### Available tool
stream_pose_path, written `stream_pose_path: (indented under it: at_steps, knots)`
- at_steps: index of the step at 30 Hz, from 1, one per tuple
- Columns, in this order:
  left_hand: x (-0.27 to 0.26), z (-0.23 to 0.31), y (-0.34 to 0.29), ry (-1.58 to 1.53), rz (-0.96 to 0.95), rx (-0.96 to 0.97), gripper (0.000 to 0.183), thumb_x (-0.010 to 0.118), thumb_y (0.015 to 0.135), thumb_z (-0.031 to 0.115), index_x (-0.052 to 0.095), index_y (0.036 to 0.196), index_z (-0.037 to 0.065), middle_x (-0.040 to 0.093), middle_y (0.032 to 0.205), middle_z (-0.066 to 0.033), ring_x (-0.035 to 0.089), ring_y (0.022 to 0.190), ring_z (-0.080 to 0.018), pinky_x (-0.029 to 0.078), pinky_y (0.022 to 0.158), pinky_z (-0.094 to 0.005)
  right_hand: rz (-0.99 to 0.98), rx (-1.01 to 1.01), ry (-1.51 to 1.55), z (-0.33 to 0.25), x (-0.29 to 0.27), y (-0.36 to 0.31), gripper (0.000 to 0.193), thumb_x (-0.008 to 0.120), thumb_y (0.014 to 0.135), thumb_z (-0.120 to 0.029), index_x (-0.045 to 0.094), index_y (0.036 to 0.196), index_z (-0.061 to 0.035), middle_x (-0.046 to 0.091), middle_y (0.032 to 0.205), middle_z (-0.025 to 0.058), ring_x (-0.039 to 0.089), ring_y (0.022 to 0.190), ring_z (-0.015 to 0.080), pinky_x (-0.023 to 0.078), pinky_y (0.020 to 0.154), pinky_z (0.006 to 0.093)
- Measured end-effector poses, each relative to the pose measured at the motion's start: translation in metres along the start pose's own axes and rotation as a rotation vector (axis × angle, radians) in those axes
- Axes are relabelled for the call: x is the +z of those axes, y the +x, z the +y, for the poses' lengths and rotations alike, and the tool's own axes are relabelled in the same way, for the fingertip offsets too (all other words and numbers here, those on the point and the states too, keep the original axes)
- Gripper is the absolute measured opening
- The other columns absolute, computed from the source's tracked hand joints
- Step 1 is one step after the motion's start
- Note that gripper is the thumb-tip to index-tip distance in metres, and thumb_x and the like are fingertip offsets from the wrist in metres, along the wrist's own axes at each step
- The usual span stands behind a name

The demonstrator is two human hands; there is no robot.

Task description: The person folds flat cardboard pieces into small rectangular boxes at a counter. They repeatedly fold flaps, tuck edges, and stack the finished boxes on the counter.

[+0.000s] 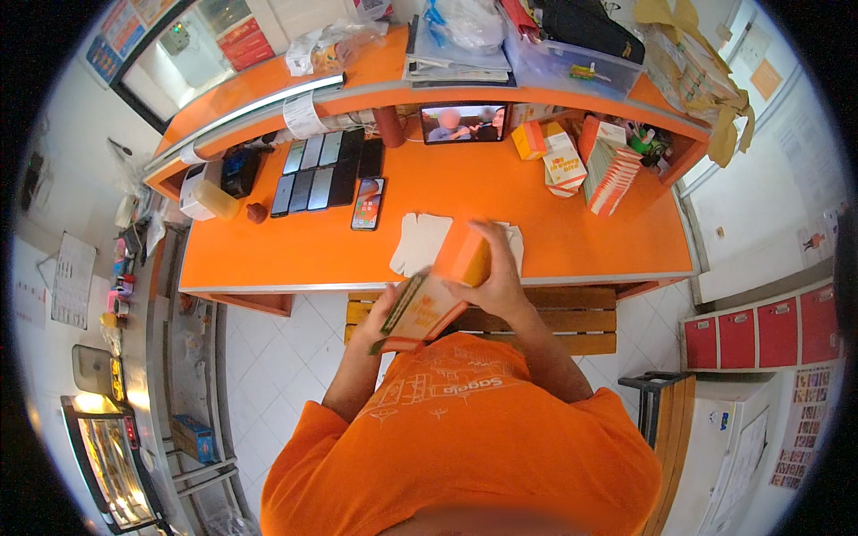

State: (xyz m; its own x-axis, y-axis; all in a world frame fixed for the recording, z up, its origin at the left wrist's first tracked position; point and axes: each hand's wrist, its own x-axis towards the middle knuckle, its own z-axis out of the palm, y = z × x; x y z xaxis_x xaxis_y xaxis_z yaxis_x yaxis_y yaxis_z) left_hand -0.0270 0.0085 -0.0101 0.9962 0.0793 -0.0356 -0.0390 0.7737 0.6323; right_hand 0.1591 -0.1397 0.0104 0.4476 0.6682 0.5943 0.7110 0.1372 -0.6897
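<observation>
Over the table's front edge I hold an orange and white cardboard food box [423, 311] in front of my body. Its orange side is tilted up toward the table, and a printed white panel faces my left. My left hand [379, 320] grips the lower left edge, its fingers partly hidden by the card. Around the upper right end curls my right hand [497, 279], thumb on the near side and fingers over the top. Flat pale card pieces [418, 243] lie on the orange table [268, 255] just beyond the box, partly covered by it and my right hand.
Folded boxes [563, 161] and a leaning stack of flat cartons [611, 174] lie at the right. Several phones [320, 183] sit at the left, with one lit phone [367, 204] nearer. A screen [463, 123] stands under the raised shelf [375, 96]. A slatted bench [572, 320] is below the table.
</observation>
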Motion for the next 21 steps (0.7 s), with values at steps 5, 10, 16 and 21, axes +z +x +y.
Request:
stream_pose_path:
  at_steps: [5,10,16,21]
  knots:
    - [0.015,-0.007,0.013,0.182,0.636,-0.081,0.052,0.057,0.093,0.039,0.054,0.137,0.011,0.063,0.126,-0.0154,0.064,0.113,-0.0305,0.056,0.091,-0.0478,0.35,-0.266,-0.386,-0.013,0.036,-0.015,0.085,0.093,0.068,-0.025,0.049,0.141,-0.0212,0.026,0.153,0.0276,0.029,0.14,0.0522,0.032,0.111,0.0612]
    - [0.022,-0.001,0.008,0.007,0.579,0.266,0.041,0.048,0.101,0.029,0.055,0.13,0.001,0.065,0.121,-0.0115,0.065,0.109,-0.0229,0.054,0.093,-0.0384,0.19,-0.101,-0.185,-0.019,0.05,-0.025,0.056,0.079,0.087,-0.022,0.056,0.137,-0.0078,0.025,0.157,0.0261,0.02,0.148,0.0482,0.026,0.117,0.0576]
    - [0.004,-0.002,-0.007,0.431,0.229,0.32,0.029,0.055,0.101,0.014,0.061,0.125,-0.002,0.07,0.111,-0.0083,0.065,0.099,-0.0153,0.053,0.086,-0.0331,0.134,0.83,0.989,-0.013,0.049,-0.013,0.041,0.065,0.098,-0.012,0.056,0.135,0.0038,0.068,0.116,0.0101,0.064,0.109,0.0176,0.052,0.094,0.0338]
    - [-0.018,-0.008,0.014,0.314,0.515,0.38,0.026,0.059,0.102,0.015,0.065,0.121,-0.001,0.071,0.11,-0.0106,0.067,0.1,-0.0157,0.056,0.086,-0.0341,0.22,0.684,1.004,-0.017,0.04,-0.015,0.028,0.068,0.096,-0.008,0.062,0.119,0.0052,0.072,0.109,0.0138,0.068,0.096,0.0157,0.056,0.086,0.0324]
